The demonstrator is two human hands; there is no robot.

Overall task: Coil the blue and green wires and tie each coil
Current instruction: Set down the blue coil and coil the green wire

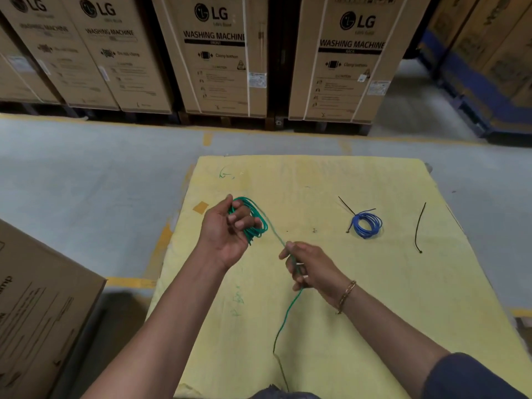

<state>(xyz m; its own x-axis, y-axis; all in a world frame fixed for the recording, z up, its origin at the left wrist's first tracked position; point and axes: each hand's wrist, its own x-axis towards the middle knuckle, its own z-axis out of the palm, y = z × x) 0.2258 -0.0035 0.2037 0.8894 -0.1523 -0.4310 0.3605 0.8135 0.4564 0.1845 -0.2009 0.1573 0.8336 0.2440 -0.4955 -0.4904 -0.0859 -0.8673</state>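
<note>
Green wire coil [254, 207] sits looped round the fingers of the left hand [224, 228], which clasps it above the left edge of the yellow-covered table [359, 312]. Right hand [312, 269] pinches the free strand mid-table; the loose tail [288, 311] trails to the near edge. Blue wire coil [367, 224] lies toward the far right, a black tie seemingly round it. Spare black cable tie [419, 228] lies near the right edge. Step in hand, as judged: winding the rest of the green. Let the strand slide through the right fingers under light tension, match each loop to the others, clamp with the left thumb so nothing springs open, then fetch the tie.
</note>
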